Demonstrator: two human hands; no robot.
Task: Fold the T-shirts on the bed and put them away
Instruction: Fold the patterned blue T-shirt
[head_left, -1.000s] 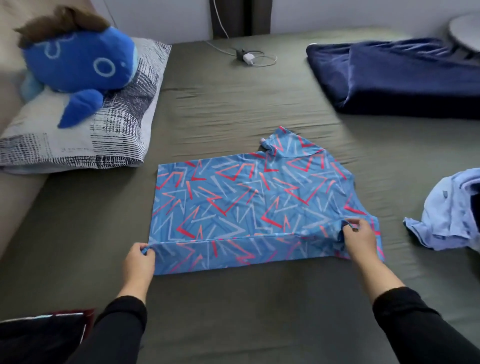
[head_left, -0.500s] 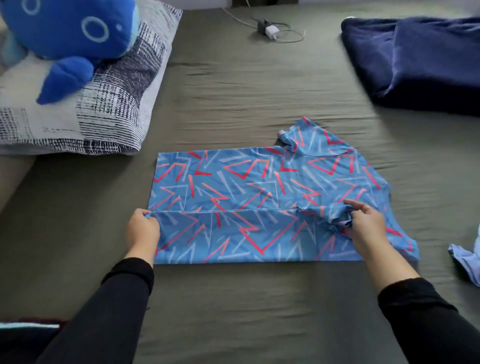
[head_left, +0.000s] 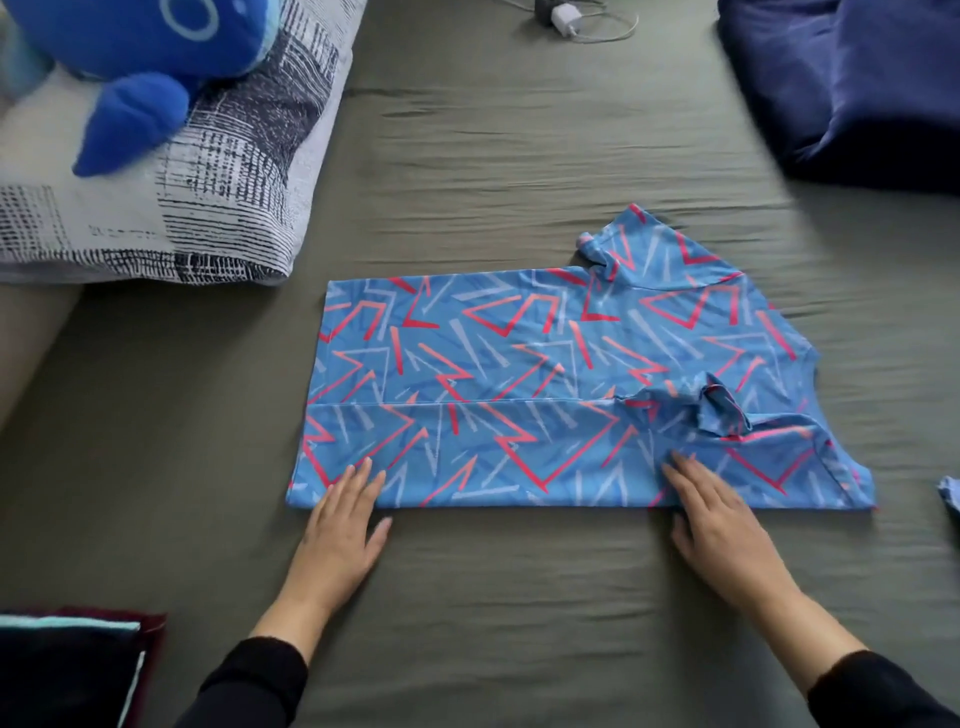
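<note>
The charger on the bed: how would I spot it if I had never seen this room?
Start from the olive bed sheet and look to its far edge, between the patterned pillow and the navy blanket. The charger is a small white plug with a thin looped cable, the only hard object there.

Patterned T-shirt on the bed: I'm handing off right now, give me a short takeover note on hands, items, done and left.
Left hand: open, fingers flat on the near left corner of the patterned T-shirt.
Right hand: open, fingers flat on the shirt's near edge, below the bunched sleeve.
Shirt lies spread on the green bed sheet.
Done: near side folded over the body.
Left: tidy that sleeve, fold the far side and far sleeve, fold in half, put away. A light blue garment shows at the right edge.
</note>
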